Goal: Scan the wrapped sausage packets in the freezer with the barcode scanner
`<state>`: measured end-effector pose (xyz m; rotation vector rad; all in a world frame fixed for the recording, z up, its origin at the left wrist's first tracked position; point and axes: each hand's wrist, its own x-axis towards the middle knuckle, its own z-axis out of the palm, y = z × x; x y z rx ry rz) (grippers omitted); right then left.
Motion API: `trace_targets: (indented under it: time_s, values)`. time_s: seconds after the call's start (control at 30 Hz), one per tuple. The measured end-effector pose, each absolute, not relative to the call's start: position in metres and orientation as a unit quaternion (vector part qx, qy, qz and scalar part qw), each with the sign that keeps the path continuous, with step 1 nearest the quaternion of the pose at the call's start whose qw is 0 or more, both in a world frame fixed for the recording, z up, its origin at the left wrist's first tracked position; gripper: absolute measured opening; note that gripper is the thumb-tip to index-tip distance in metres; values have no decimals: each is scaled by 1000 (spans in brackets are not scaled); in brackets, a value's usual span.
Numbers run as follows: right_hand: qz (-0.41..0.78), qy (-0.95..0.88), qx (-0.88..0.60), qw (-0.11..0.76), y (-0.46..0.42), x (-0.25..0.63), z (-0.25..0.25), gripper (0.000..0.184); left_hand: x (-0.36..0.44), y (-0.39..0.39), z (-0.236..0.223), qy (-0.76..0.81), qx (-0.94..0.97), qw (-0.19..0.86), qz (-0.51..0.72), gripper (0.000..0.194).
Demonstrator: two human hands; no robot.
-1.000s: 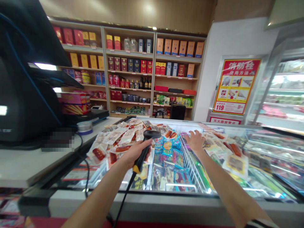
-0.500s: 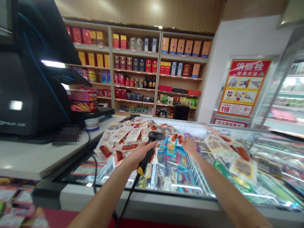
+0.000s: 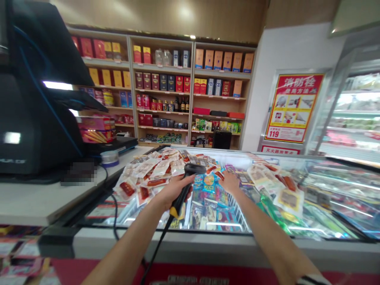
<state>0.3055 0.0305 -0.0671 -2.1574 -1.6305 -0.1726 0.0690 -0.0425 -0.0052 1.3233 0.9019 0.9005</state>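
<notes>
Two hands are held over the freezer (image 3: 222, 247). In the left hand (image 3: 173, 190), the black scanner (image 3: 194, 169) is gripped, with the fingers wrapped around its handle. Since one second ago, the right hand (image 3: 230, 182) has been changed from spread fingers to what seems a pinch: the sausage packet (image 3: 219, 175), at three o'clock from the scanner's head, seems to be held at its edge, though the fingertips are partly hidden. By this, the packet is singled out just beside the scanner. Below, at six o'clock from the packet, blue packs (image 3: 227, 217) are kept in the freezer, beside a white wire divider (image 3: 242, 217); green packs (image 3: 271, 211) are seen toward four o'clock. Toward nine o'clock, many packaged sausages (image 3: 152, 170) are heaped. Farther, at twelve o'clock, boxes are arranged on wooden shelves (image 3: 162, 89).
</notes>
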Motion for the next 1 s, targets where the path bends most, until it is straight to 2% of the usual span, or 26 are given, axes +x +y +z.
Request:
trace_targets:
  time_s: [0.13, 0.2, 0.33, 0.53, 0.6, 0.83, 1.0]
  values:
    - [-82, -591, -764, 246, 27, 307, -74, 38, 71, -44, -7, 378, 576, 614, 385, 33]
    - [-65, -598, -762, 239, 25, 310, -76, 33, 72, -42, -10, 375, 577, 615, 384, 33]
    - [-44, -556, -785, 270, 26, 313, -77, 35, 76, -39, -14, 361, 590, 622, 367, 33]
    - [-64, -588, -782, 200, 29, 316, -76, 31, 77, -40, -13, 358, 594, 621, 365, 32]
    - [-54, -606, -768, 201, 29, 317, -77, 33, 78, -39, -14, 358, 596, 619, 365, 32]
    - [-123, -589, -710, 365, 30, 314, -81, 34, 83, -40, -12, 344, 602, 622, 363, 32]
    - [-136, -599, -684, 394, 28, 307, -77, 33, 85, -43, -5, 350, 595, 623, 367, 31]
